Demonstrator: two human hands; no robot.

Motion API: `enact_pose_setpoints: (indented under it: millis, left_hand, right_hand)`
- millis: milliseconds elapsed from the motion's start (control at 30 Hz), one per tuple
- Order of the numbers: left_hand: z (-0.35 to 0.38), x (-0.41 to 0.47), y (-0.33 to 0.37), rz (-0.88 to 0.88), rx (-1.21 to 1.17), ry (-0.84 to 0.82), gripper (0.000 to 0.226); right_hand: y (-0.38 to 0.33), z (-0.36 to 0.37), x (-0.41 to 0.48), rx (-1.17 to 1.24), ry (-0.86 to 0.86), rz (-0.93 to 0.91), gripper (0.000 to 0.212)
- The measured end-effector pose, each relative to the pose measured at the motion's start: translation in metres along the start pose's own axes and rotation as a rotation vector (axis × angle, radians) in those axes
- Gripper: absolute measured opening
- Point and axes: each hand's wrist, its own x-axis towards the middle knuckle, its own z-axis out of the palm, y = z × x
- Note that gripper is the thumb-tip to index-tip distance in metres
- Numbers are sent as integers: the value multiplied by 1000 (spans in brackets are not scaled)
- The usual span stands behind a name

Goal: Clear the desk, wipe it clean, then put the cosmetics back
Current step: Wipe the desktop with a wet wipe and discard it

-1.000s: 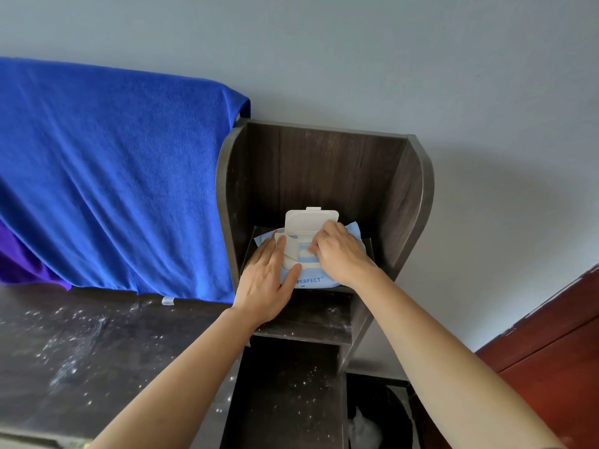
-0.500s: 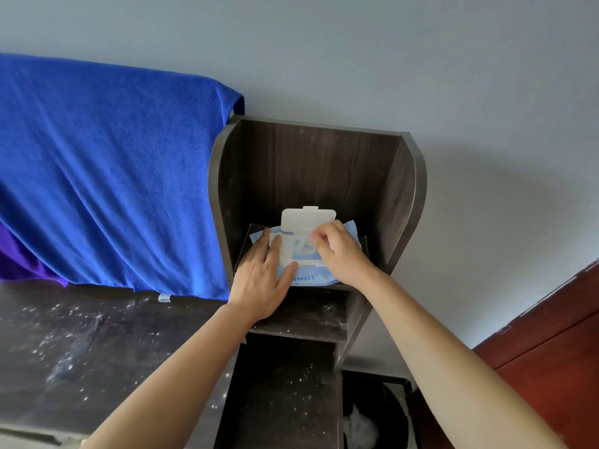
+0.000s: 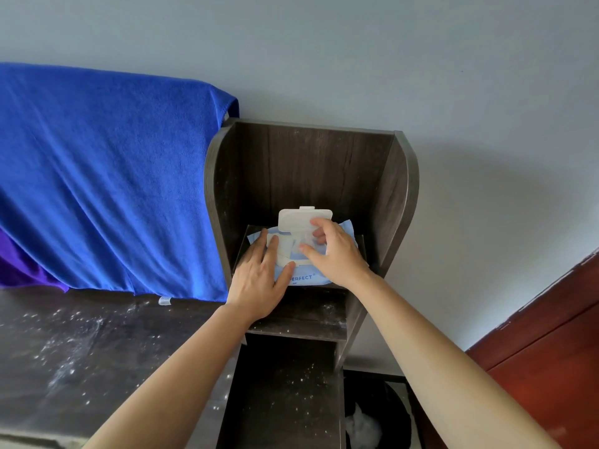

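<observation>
Both hands on wet wipes pack [image 3: 304, 278], which lies on upper shelf of dark wood shelf unit [image 3: 324, 163] at right end of desk [image 3: 81, 345]. Pack's flip lid [image 3: 296, 218] stands open on far side. On pack's left part, left hand [image 3: 259, 283] lies flat, fingers straight, pressing down, gripping nothing. At the opening, right hand [image 3: 337, 254] is curled, thumb and fingers pinching white wipe [image 3: 299, 239]. Desk speckled with white dust. Blue towel [image 3: 107, 176] hangs at left.
</observation>
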Motion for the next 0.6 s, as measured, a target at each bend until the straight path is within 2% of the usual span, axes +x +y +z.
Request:
enact_pose_setpoints:
  millis: [133, 300, 467, 600]
  left_hand:
    - [0, 0, 0, -9, 7, -4, 82]
    - [2, 1, 0, -16, 13, -7, 80]
    - [2, 1, 1, -29, 10, -11, 76]
    - [0, 0, 3, -38, 7, -20, 77]
  right_hand:
    - [0, 2, 1, -55, 73, -16, 24]
    - [-3, -3, -3, -35, 104, -90, 17]
    - [-20, -15, -7, 142, 204, -111, 8]
    - [-34, -26, -9, 220, 269, -198, 5]
